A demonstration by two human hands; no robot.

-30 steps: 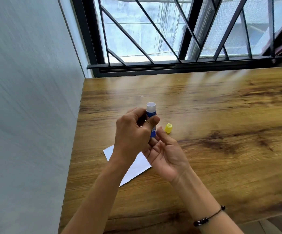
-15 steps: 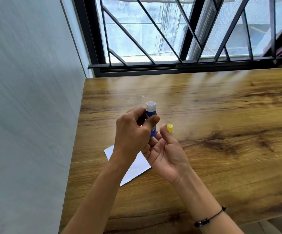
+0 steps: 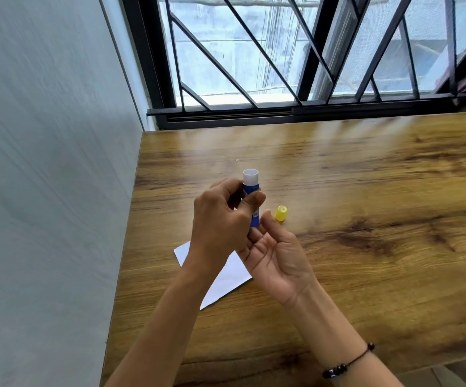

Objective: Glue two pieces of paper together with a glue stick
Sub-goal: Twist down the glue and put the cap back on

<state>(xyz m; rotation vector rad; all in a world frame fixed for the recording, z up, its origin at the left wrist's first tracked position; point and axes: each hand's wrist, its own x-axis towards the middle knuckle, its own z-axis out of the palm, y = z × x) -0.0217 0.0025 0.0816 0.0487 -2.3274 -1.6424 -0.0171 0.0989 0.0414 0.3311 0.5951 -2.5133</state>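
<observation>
Blue plastic with a white collar at its top end, the uncapped glue stick [image 3: 251,198] stands nearly upright in the air above the brown wood-grain worktop [image 3: 365,191]. Its open white mouth faces up and toward the black-framed barred window [image 3: 282,65], and the white collar looks like a short, plain tube; whether any glue rises out of it cannot be told. A printed label runs down the blue barrel, mostly hidden and too small to read.

The left hand [image 3: 220,227] grips the barrel, its fingers [image 3: 223,188] curled round the far side and its thumb pressed across the front of the label. The right hand [image 3: 279,261] lies palm up just below and right of the glue stick, its fingers reaching under the left hand toward the bottom end of the barrel; how they meet that end is hidden, so it cannot be told whether they pinch it. Its thumb points up beside the barrel. A dark beaded cord bracelet [image 3: 349,361] circles the right wrist.

Just right of the glue stick, a small yellow plastic cap [image 3: 281,213] rests on the worktop, apart from both hands. Below the glue stick, a white sheet of paper [image 3: 226,277] lies flat on the worktop, turned at an angle and partly covered by both forearms. Left of the glue stick, a pale grey wall [image 3: 44,191] borders the worktop's edge.
</observation>
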